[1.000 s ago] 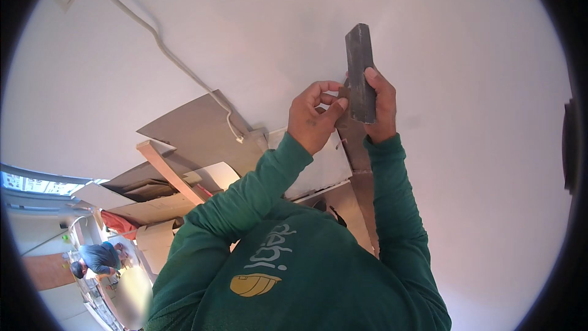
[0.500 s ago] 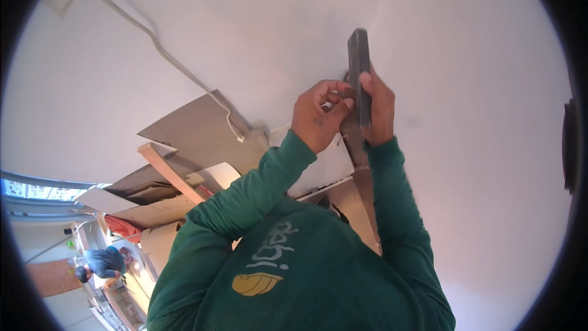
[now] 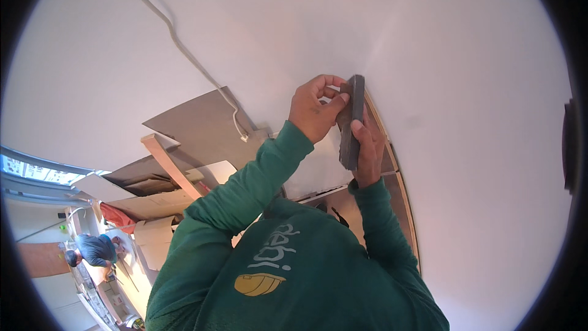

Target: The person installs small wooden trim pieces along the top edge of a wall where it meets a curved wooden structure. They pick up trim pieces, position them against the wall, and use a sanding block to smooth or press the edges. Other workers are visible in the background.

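Note:
A long, narrow dark grey block (image 3: 355,113) stands nearly upright in front of the white wall. My right hand (image 3: 369,147) grips it from the right, thumb across the lower part of its near side and the other fingers mostly behind it. My left hand (image 3: 320,107) is closed in a pinch at the block's upper left side, on a thin brown sheet-like piece (image 3: 345,88) lying against it. How that piece joins the block is hidden by the fingers. Both forearms are raised, in green sleeves.
A pale cable (image 3: 177,40) hangs down the white wall (image 3: 465,116). Below left are leaning grey-brown boards (image 3: 196,116), a wooden bar (image 3: 173,165) and cardboard (image 3: 159,202). Farther off at lower left, another person (image 3: 95,250) bends over a work surface.
The block has come down toward me and its lower end has swung a little left. My right hand moved down with it. The left hand stays pinched near its side.

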